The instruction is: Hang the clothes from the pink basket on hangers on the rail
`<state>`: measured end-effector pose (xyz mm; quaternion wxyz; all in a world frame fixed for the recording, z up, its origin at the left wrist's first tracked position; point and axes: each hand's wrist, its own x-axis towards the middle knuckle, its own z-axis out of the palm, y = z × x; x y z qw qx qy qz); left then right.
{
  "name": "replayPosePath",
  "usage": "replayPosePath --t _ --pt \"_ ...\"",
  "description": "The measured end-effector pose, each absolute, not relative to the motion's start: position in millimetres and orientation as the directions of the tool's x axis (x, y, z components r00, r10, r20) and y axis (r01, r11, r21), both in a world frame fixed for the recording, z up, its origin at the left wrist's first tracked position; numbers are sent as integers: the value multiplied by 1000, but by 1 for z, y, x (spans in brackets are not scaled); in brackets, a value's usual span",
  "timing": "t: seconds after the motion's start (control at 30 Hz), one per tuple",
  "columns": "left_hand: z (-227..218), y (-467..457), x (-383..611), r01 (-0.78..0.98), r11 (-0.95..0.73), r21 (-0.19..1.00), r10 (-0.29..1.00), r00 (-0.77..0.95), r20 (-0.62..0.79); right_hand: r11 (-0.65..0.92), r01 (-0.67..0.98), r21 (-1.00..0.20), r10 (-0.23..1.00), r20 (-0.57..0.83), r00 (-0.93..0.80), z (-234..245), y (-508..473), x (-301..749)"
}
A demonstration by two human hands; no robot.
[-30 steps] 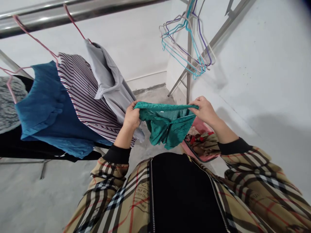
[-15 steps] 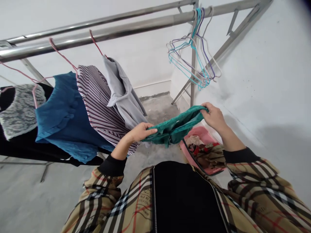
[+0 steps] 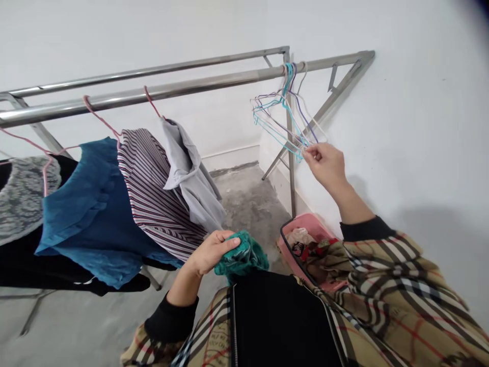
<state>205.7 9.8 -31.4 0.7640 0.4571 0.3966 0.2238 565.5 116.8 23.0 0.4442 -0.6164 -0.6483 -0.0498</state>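
Note:
My left hand (image 3: 214,251) is closed around a bunched green garment (image 3: 246,257), low in front of my body. Several thin wire clothes hangers (image 3: 284,102) in light blue, purple and white hang together near the right end of the metal rail. At their lower right corner is my right hand (image 3: 325,164), raised, with thumb and fingers pinched on a hanger. Which of the hangers it grips is hard to make out.
On the rail (image 3: 183,89) at left hang a blue top (image 3: 91,209), a striped shirt (image 3: 153,188), a grey garment (image 3: 187,168) and a black garment with patterned collar. A pink basket (image 3: 311,224) holding clothes stands on the floor below, by the white wall.
My right hand has let go of the green garment and moved up to the hangers. The garment, stretched between both hands before, is now bunched in my left hand, lower down.

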Motion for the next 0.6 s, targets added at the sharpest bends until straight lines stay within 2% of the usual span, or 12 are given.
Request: replayPosePath --t 0.07,0.17,0.27,0.43,0.6 --pt "-31 9 208 15 478 878 709 583 -396 137 906 -401 703 684 196 33 143 566" --pt "-29 7 209 -1 467 884 730 565 -384 -10 952 -305 732 646 214 37 176 566" --pt "-28 4 206 -27 470 882 748 542 -382 -66 960 -273 764 604 225 36 195 566" --pt "-29 -2 197 -70 472 879 779 501 -378 -84 948 -307 774 579 256 40 198 568" --pt "-26 -1 197 -128 485 865 809 441 -389 18 896 -443 747 602 282 54 194 563"
